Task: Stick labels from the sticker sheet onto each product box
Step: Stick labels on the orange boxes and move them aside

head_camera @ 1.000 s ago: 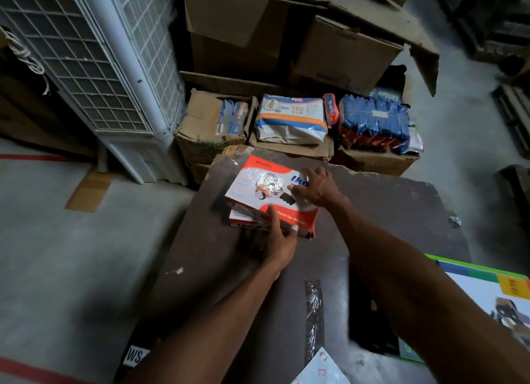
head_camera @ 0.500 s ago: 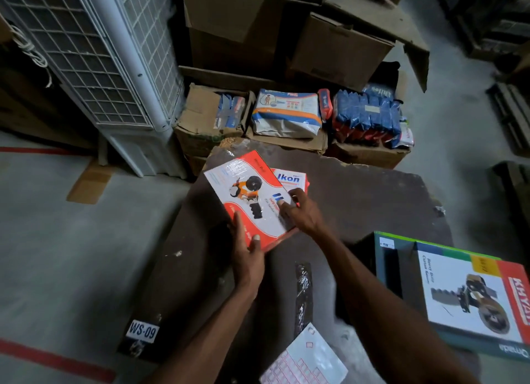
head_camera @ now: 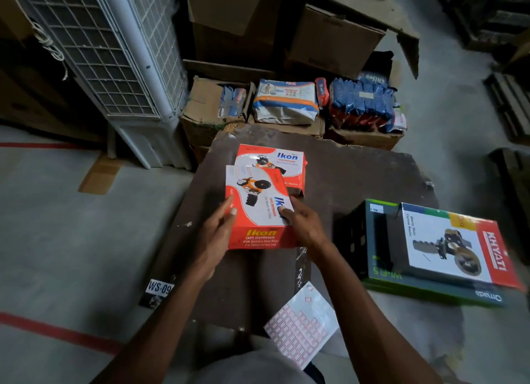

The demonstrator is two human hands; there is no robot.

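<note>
An orange-and-white Ikon tape dispenser box [head_camera: 255,206] is held over the dark board [head_camera: 358,177], tilted so its front flap faces me. My left hand [head_camera: 219,229] grips its left edge. My right hand [head_camera: 301,223] holds its right side, thumb on the top face. A second Ikon box [head_camera: 282,160] lies flat on the board just behind it. The sticker sheet [head_camera: 301,326], white with rows of red-outlined labels, lies near my body below the right forearm. A Khyati carton sealer box [head_camera: 456,243] rests on a green box [head_camera: 381,240] at the right.
A white air cooler [head_camera: 114,57] stands at the back left. Cardboard cartons [head_camera: 329,34] and packets of goods [head_camera: 361,105] line the far edge of the board. A "WS-09" tag [head_camera: 159,287] sits at the board's near left corner. Red floor lines [head_camera: 57,330] run on the left.
The top Ikon box was lifted off the stack, turned and drawn toward me, uncovering the second box. My view tilted down, bringing the sticker sheet and the Khyati box fully into sight.
</note>
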